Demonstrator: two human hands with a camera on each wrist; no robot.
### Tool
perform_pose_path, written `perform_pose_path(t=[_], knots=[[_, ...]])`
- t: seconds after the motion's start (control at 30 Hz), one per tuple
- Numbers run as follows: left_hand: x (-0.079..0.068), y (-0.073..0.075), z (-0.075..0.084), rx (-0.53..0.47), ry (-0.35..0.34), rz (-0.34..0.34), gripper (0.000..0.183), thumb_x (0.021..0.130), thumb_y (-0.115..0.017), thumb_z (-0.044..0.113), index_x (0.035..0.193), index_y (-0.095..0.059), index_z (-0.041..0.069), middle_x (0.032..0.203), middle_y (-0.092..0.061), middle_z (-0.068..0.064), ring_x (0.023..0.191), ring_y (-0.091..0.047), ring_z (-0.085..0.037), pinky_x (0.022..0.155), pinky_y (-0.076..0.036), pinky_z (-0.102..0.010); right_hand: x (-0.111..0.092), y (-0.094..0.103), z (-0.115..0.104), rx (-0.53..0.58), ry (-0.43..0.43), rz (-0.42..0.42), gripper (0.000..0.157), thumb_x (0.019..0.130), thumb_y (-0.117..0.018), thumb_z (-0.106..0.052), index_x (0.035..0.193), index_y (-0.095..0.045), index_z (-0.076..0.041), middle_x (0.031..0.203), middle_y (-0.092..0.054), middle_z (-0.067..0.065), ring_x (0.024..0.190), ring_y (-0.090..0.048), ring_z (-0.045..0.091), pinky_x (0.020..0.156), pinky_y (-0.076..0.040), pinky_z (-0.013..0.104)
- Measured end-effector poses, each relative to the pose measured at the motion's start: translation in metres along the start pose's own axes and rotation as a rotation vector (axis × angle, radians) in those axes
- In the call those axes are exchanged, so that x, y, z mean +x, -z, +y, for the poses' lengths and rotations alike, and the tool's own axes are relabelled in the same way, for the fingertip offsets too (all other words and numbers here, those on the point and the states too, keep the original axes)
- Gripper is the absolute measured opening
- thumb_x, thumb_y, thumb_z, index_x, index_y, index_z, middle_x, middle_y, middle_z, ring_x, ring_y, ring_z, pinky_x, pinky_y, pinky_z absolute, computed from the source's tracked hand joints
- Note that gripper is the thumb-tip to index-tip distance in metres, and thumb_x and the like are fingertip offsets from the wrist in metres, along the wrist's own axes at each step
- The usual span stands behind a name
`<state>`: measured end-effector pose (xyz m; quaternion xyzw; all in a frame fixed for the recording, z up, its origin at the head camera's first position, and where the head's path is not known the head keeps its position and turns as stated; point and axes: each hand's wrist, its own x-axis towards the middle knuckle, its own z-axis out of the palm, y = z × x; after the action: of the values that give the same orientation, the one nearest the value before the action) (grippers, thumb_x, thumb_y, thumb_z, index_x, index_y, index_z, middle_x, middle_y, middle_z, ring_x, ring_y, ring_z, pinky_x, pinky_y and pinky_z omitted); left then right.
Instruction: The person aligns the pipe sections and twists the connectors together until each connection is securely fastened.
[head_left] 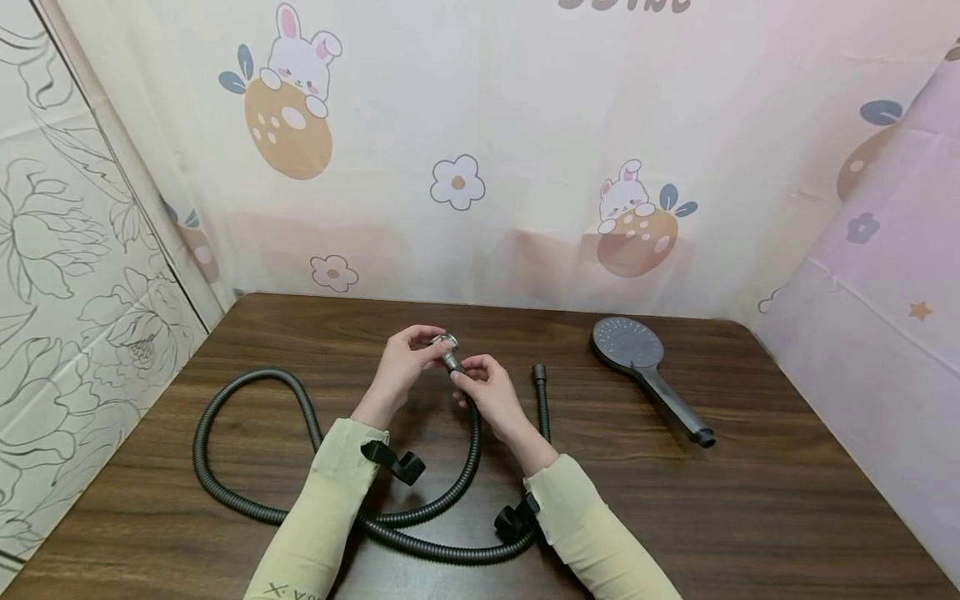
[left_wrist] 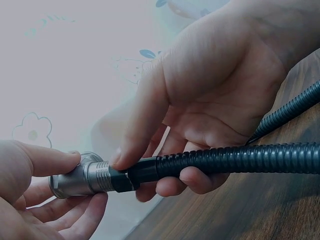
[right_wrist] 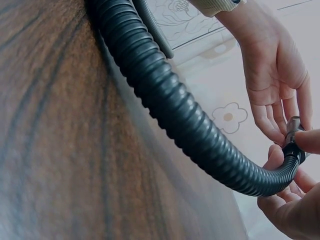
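Near the middle of the table, my left hand [head_left: 396,367] holds a silver metal threaded connector [left_wrist: 75,183] between thumb and fingers. My right hand [head_left: 493,396] pinches the black end nut [left_wrist: 121,181] of a ribbed shower hose [head_left: 472,454], its fingers curled beneath the hose. In the left wrist view the nut sits at the connector's threads, with some thread rings showing beside it. Seen from the right wrist, the hose curves up to both hands [right_wrist: 275,75]. The hose's other end [head_left: 539,375] lies on the table just right of my right hand.
A grey handheld shower head [head_left: 628,343] lies at the back right, its handle pointing toward the front right. The hose makes a wide loop [head_left: 201,446] on the left and crosses itself near my forearms. A patterned curtain [head_left: 525,167] hangs behind the brown wooden table [head_left: 750,500].
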<state>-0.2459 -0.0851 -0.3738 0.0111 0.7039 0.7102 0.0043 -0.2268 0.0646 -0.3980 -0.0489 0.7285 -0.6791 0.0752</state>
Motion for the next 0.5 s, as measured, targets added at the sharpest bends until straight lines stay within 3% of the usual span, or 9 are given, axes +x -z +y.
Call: perform_pose_path(t=[0.33, 0.5], knots=[[0.0010, 0.0003, -0.0002, -0.004, -0.003, 0.000, 0.029, 0.084, -0.065, 0.012, 0.110, -0.059, -0.001, 0.103, -0.054, -0.013, 0.084, -0.059, -0.014, 0.079, -0.053, -0.033, 0.0009, -0.0010, -0.0003, 0.004, -0.011, 0.005, 0.027, 0.090, -0.055, -0.013, 0.113, -0.049, 0.000, 0.097, -0.056, 0.012, 0.065, -0.060, 0.013, 0.058, -0.051, 0.024], [0.0013, 0.0004, -0.0008, -0.014, -0.004, -0.003, 0.029, 0.084, -0.065, 0.011, 0.110, -0.059, 0.000, 0.103, -0.054, -0.013, 0.084, -0.059, -0.015, 0.084, -0.051, -0.039, 0.0009, -0.0006, -0.0005, 0.000, -0.007, 0.004, 0.028, 0.091, -0.055, -0.015, 0.114, -0.048, 0.000, 0.098, -0.057, 0.013, 0.066, -0.060, 0.013, 0.058, -0.052, 0.025]])
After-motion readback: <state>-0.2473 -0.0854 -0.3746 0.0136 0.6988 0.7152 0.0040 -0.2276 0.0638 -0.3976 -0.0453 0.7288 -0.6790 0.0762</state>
